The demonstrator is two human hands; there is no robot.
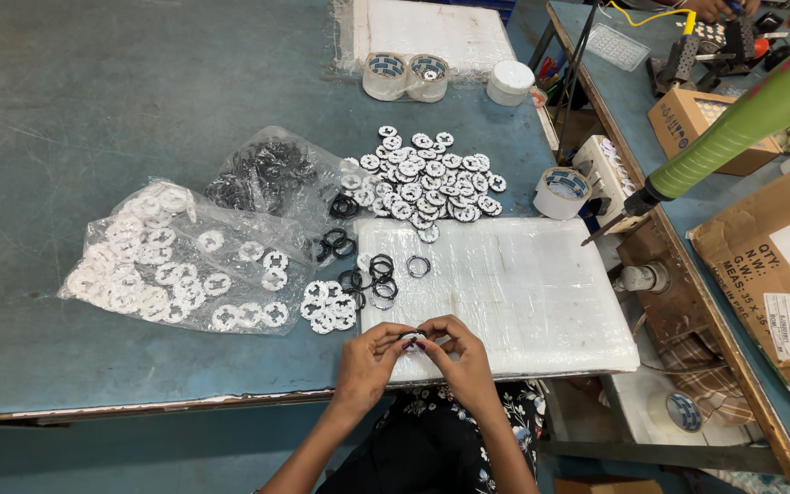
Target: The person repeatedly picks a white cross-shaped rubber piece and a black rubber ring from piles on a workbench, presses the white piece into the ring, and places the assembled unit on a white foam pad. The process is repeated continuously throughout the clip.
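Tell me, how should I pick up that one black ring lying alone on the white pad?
Probably best to pinch the ring across its thin rim, coming straight down from above. It lies flat on the pad, apart from the other rings, so fingertips can fit inside its open middle and outside its edge.

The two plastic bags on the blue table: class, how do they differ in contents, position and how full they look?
The nearer bag holds white round pieces; the farther bag holds black rings. The nearer bag lies spread wide and flat toward the table's left; the farther bag is smaller, bunched up and sits behind it. White pieces spill from the nearer bag's mouth; black rings trail from the farther bag. Both are clear, crinkled plastic and open.
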